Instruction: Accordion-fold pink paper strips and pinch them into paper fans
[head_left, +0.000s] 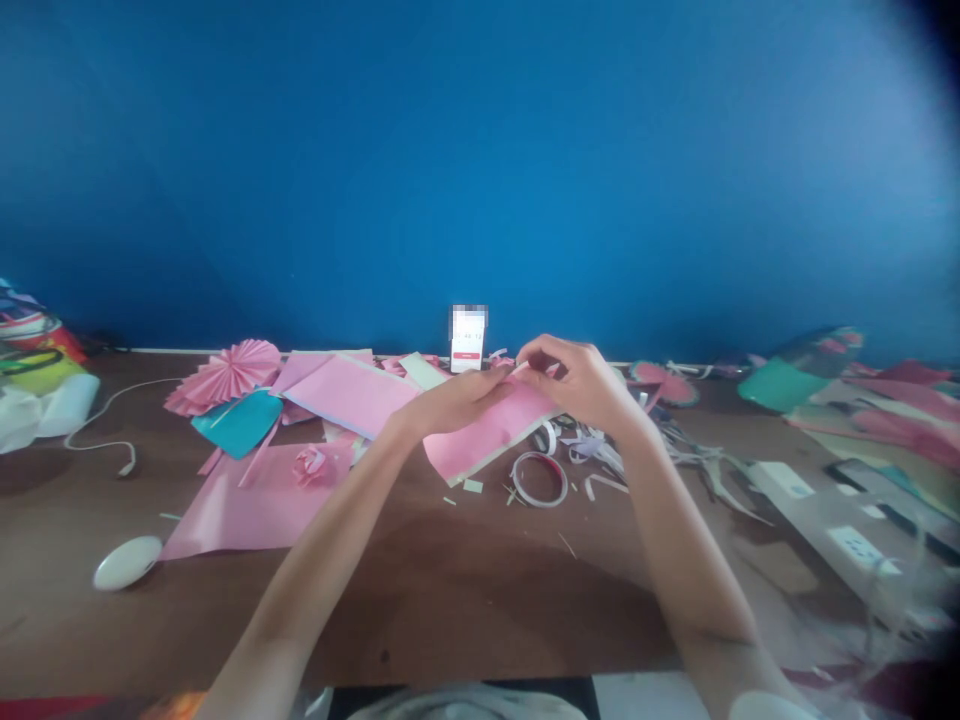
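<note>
A pink paper sheet point(480, 437) with a pale edge is held up off the table between my hands. My left hand point(457, 397) grips it near its upper edge, the fingertips partly behind the paper. My right hand point(570, 375) pinches the same sheet at its upper right, thumb and finger close together. Just below the sheet lie a roll of tape point(538, 480) and small paper scraps point(472, 487). Behind my hands a lit phone point(467, 340) stands upright against the blue wall.
Left of my hands lie a pleated pink paper fan point(244, 368), a teal paper piece point(238, 420) and a pink paper flower point(310, 465) on a pink sheet point(232, 510). A white mouse point(127, 563) sits at front left. At right is a power strip point(862, 550) with cables.
</note>
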